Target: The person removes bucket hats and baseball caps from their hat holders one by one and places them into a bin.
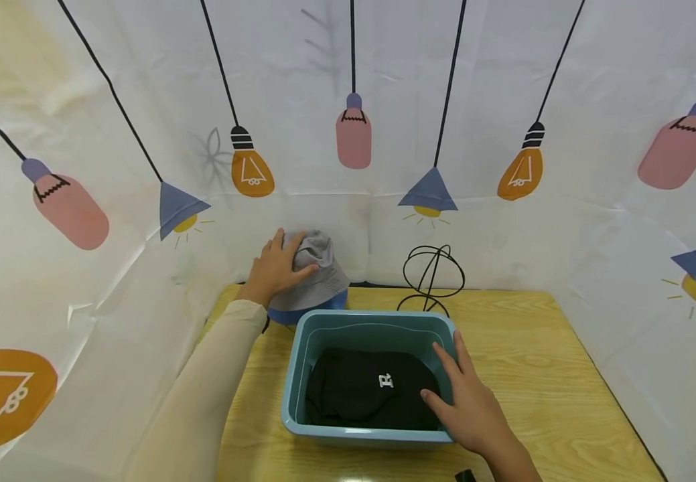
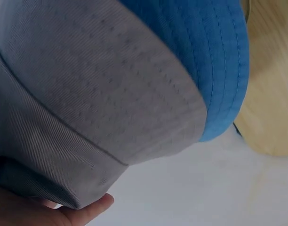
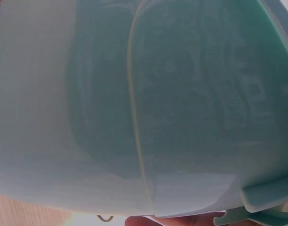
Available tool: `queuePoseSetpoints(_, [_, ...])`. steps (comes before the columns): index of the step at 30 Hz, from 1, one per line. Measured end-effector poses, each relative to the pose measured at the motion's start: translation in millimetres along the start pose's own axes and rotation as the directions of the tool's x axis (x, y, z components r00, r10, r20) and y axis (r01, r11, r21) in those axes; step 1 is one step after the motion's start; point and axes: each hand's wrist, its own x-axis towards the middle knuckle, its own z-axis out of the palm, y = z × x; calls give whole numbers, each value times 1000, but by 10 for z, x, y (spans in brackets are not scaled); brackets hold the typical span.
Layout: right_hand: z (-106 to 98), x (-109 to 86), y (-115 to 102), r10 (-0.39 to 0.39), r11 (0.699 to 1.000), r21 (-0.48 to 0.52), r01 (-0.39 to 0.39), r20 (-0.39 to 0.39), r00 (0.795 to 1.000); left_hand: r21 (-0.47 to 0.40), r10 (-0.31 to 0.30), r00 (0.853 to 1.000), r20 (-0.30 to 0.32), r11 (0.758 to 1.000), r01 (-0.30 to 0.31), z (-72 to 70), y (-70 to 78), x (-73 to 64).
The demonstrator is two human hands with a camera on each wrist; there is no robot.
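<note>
A grey bucket hat sits over a blue hat brim at the back left. My left hand grips the grey hat's crown from above, its thumb toward the right side; in the left wrist view, fingertips show at the crown's edge. In front stands a teal plastic bin. Inside it lies a black cloth item with a white letter R. At the bin's right rim, my right hand rests with its fingers spread and fairly straight. The right wrist view is mostly filled by the bin wall.
A black wire stand rises behind the bin, with a light wood table beneath. A small black object shows at the bottom edge. White sheets with printed lamps enclose the back and sides.
</note>
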Motion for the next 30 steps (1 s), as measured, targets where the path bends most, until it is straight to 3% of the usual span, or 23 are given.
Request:
queuePoseSetpoints(18, [2, -21, -14, -12, 1000, 13, 12, -17, 1000, -15, 18, 1000, -25, 1000, -18, 73, -30, -3])
queuePoseSetpoints(24, [7, -15, -6, -13, 1000, 13, 13, -15, 1000, -7, 35, 998, -49, 999, -35, 29, -26, -2])
queuePoseSetpoints(30, [0, -9, -4, -13, 1000, 14, 14, -19, 1000, -15, 60, 992, -112, 998, -62, -65, 7, 11])
